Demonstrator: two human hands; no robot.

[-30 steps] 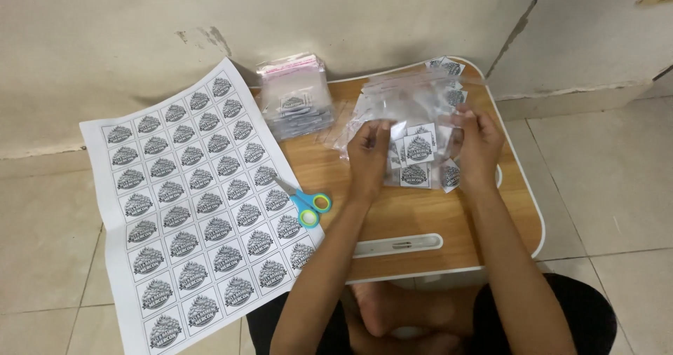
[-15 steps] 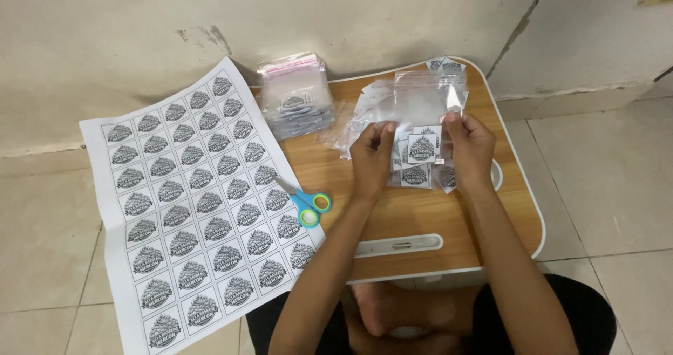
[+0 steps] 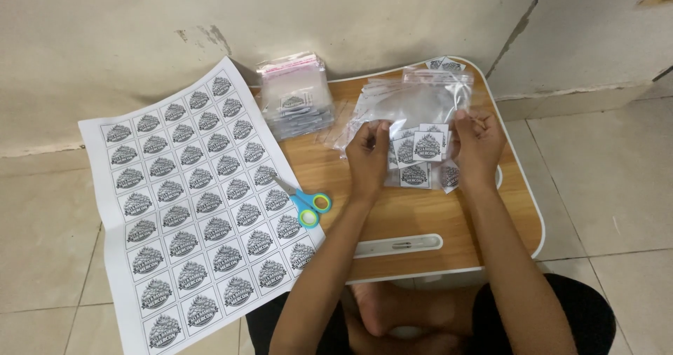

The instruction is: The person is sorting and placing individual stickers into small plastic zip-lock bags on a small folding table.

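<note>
On the low wooden table (image 3: 420,215), our left hand (image 3: 368,152) and right hand (image 3: 479,145) pinch a clear bag (image 3: 413,106); loose cut labels (image 3: 415,175) beneath our hands could scatter if the bag drags across them.

A home floor — tiles (image 3: 603,187), low lap table (image 3: 427,218).

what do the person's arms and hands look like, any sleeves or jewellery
Both arms are bare from the lower edge of the picture to the wrist, with no sleeve in view. The left hand and the right hand wear no gloves, and no watch, bracelet or ring can be seen. The forearms are slim and the fingers are bare too. Dark clothing shows only near the lap.
</note>
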